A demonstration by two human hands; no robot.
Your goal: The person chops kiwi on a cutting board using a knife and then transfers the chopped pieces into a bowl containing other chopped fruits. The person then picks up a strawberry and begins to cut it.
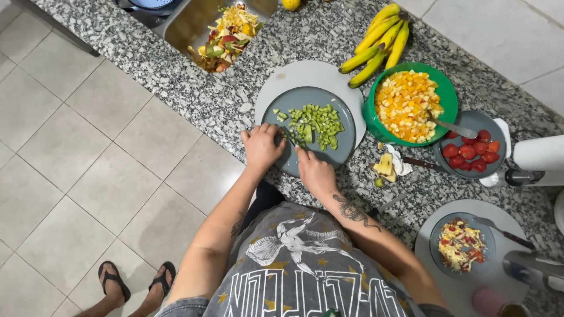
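A: Obscured items? 
B: The thin dark knife (289, 137) is mostly covered; only a sliver shows between the hands. Right hand (315, 172) has its fingers curled shut around the handle. Left hand (261, 147) rests on the near rim of the round grey-blue plate (346, 132), fingers bent; whether they pinch a piece, cannot tell. A steel sink (194, 23) is cut off at the top edge.

A: Surface, room? 
B: Speckled grey granite worktop (176, 76); pale tiled floor (88, 164) to the left.

A: Containers? 
B: The plate, on a round pale-grey board (294, 73), holds diced green fruit pieces (317, 123) at its centre, just beyond both hands. Green plastic bowl (443, 91): yellow-orange fruit cubes (405, 105) and a spoon. Small grey dish (496, 126): red strawberries (470, 154). Yellow bananas (379, 41) lie beside the bowl. Sink holds mixed peelings (226, 35).
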